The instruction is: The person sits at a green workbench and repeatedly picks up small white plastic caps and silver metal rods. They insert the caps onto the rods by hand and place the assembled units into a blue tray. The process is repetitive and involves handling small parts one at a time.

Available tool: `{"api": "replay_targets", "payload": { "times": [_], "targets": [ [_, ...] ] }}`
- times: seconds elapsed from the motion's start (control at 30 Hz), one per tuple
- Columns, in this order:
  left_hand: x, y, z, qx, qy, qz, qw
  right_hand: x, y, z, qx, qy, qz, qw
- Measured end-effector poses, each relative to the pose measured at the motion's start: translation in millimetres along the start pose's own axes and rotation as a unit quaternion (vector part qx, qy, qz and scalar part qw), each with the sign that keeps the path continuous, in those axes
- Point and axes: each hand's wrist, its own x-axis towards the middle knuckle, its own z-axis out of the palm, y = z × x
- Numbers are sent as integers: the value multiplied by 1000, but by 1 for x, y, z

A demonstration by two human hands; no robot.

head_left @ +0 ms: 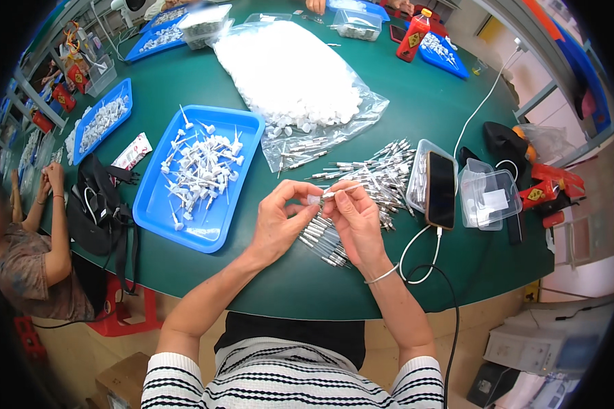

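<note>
Over the green table my left hand (280,219) pinches a small translucent white cap (313,200). My right hand (356,223) is closed on a slim metal-and-white rod (344,190), its end close to the cap; whether they touch is hard to tell. Beneath and beyond both hands lies a heap of similar slim metal rods (382,174), with a neater row of them (324,242) under my fingers. To the left, a blue tray (211,235) holds many rods with white caps on. A clear plastic bag (358,126) full of white caps lies beyond my hands.
A phone (441,189) leans on a clear box (417,153) of rods, a white cable (416,238) beside it. Clear containers (490,198) stand further right. A black bag (92,204) sits left, near another person (37,252). A red bottle (414,35) stands at the far side.
</note>
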Motion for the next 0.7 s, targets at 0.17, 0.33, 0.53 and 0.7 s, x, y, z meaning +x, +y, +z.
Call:
{"api": "replay_targets", "payload": {
  "times": [0.17,0.33,0.53,0.7],
  "targets": [
    [-1,-2,1,-90,-2,-46,995,-2,4,5,-23,1,-19,1000],
    [-2,-1,-5,-115,2,-69,991,-4,2,6,-39,12,-30,999],
    [2,1,-11,-196,-57,-116,972,-6,-3,6,-23,8,-46,999],
    [5,9,-15,-194,-52,-119,973,-7,-7,7,-54,21,-81,995]
  ]
}}
